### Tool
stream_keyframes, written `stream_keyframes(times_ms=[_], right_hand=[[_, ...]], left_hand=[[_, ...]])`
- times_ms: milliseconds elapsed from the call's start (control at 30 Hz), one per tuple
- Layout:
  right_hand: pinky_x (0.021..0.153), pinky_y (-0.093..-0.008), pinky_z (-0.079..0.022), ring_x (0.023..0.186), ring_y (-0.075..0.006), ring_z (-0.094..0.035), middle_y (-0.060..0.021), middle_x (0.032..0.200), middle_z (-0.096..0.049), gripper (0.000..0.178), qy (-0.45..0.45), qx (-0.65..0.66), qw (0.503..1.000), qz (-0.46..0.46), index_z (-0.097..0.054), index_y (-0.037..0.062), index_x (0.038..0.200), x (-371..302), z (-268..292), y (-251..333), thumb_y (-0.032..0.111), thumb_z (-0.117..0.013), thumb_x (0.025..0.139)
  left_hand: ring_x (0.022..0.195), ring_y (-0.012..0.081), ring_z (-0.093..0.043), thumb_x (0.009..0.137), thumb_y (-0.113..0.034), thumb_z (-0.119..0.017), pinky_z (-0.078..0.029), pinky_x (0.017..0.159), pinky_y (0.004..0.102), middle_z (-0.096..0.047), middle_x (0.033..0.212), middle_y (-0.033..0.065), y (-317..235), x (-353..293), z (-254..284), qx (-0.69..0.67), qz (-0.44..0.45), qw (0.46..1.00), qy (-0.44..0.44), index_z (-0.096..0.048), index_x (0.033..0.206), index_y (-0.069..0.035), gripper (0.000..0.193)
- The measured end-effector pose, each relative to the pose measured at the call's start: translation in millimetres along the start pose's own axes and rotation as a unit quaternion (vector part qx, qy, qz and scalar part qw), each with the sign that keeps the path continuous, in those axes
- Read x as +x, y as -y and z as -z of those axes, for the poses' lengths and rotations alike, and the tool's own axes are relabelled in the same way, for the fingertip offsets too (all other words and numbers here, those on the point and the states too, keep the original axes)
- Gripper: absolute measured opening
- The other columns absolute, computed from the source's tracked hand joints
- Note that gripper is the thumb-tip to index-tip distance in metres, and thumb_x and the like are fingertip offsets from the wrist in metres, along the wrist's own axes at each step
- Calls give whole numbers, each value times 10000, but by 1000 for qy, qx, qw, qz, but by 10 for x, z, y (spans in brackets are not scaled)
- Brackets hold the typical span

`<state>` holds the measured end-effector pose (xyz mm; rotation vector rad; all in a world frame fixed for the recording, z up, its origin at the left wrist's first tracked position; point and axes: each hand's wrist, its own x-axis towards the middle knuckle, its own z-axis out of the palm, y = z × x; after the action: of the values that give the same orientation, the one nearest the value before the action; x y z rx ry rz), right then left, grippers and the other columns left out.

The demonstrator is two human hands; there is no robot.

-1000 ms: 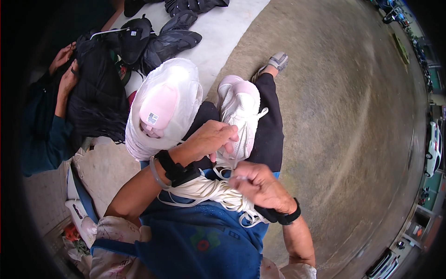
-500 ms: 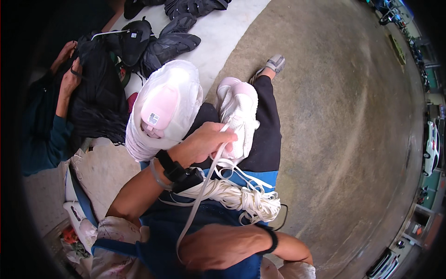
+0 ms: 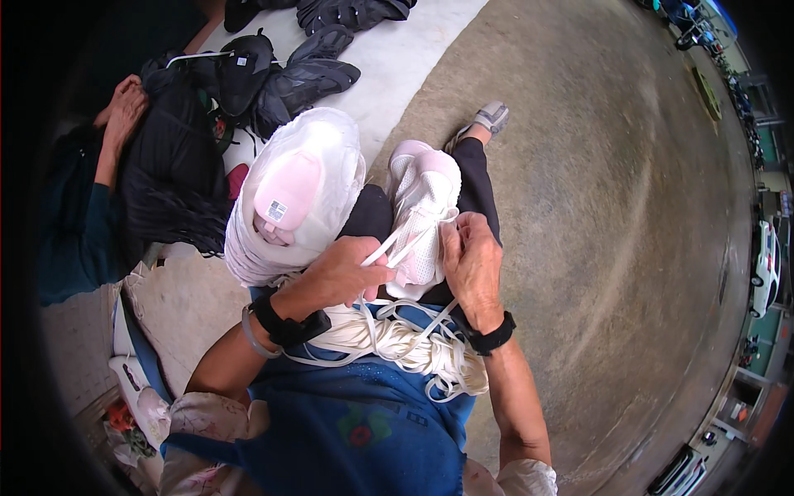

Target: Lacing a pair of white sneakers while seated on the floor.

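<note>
A white and pale pink sneaker (image 3: 426, 182) rests on my lap, toe pointing away, with white lacing across its front. My left hand (image 3: 351, 269) is closed on a white shoelace (image 3: 382, 250) at the shoe's left side. At the opposite edge, the fingers of my right hand (image 3: 474, 269) are pinched together against the shoe; a lace strand runs out below them, though the fingertips are partly hidden. A bundle of cream-white laces (image 3: 413, 343) lies on my blue apron (image 3: 356, 422), just below the shoe.
Nested white shoe uppers with pink insoles (image 3: 289, 186) stand at my left knee. Black shoes (image 3: 298, 87) lie on a white surface beyond. At far left, another person's hands (image 3: 124, 107) are beside a black bundle of laces (image 3: 169, 174). Concrete floor (image 3: 595, 248) spreads to the right.
My right hand has come up from in front of my chest to the sneaker's right edge. My left hand has shifted slightly left and down, still on the shoelace.
</note>
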<state>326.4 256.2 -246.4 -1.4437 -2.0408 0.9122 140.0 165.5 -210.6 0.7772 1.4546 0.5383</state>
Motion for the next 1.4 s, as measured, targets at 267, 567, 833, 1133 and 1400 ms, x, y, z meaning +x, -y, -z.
stream_keyframes(times_ms=[267,567,833,1133,1400], right_hand=[[630,-383,-495,667,-310,-637,-185,744,-627,209,29,65,996,-59,-589,-32,976,90,-15,31,133,-622,852],[630,-459,-526,718,-387,-634,-204,932,-559,272,39,-137,988,60,-530,-26,1096,-186,-154,114,115,-590,871],[623,-468,-515,704,-398,-613,-213,881,-541,221,31,-101,988,116,-563,-35,1038,26,-167,-169,43,-580,832],[678,-404,-498,731,-344,-616,-192,838,-603,131,-6,3,998,58,-668,-3,912,143,-129,-106,89,-630,827],[662,-445,-493,702,-383,-603,-205,804,-582,113,6,-66,995,75,-631,-21,830,238,-175,-61,89,-605,827]], left_hand=[[486,222,-616,817,-154,-612,-475,511,335,-571,549,119,66,-258,-40,170,-151,972,54,-541,780,2,175],[479,251,-567,851,-200,-634,-444,531,345,-561,570,130,-169,-629,146,140,-59,987,60,-542,757,5,244],[575,362,-370,876,-228,-644,-360,534,405,-443,628,207,21,-565,48,187,-174,967,-19,-506,747,-1,295],[608,402,-505,868,-242,-652,-392,547,419,-511,640,214,137,-606,-3,181,-190,965,-15,-543,736,-3,295],[633,411,-534,874,-226,-636,-392,543,430,-526,656,215,153,-666,-37,200,-182,963,-7,-532,731,-8,281]])
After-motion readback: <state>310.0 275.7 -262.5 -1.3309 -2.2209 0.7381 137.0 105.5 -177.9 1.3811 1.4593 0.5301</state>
